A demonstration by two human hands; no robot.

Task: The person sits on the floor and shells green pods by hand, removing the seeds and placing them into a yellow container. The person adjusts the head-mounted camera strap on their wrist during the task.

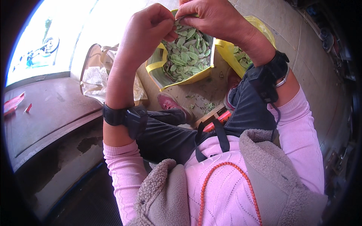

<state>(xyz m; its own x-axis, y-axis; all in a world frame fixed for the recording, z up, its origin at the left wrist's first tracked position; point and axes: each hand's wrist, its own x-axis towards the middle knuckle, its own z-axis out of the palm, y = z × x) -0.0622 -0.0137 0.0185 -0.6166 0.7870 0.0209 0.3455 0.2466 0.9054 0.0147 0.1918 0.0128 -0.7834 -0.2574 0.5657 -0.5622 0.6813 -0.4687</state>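
Both hands are raised at the top of the view, fingertips close together above an open yellow-edged shopping bag full of flat green bean pods. My left hand has its thumb and fingers pinched at the near end of a purplish-green bean pod. My right hand grips that pod between thumb and forefinger. Part of the pod is hidden by the fingers. To the right, under my right forearm, a yellow plastic bag holds more green pods.
A beige bag with straps stands at the left, beside a brown wooden surface bearing red scraps. Green trimmings lie on the tiled floor between the red shoes. A wooden piece is near my knees.
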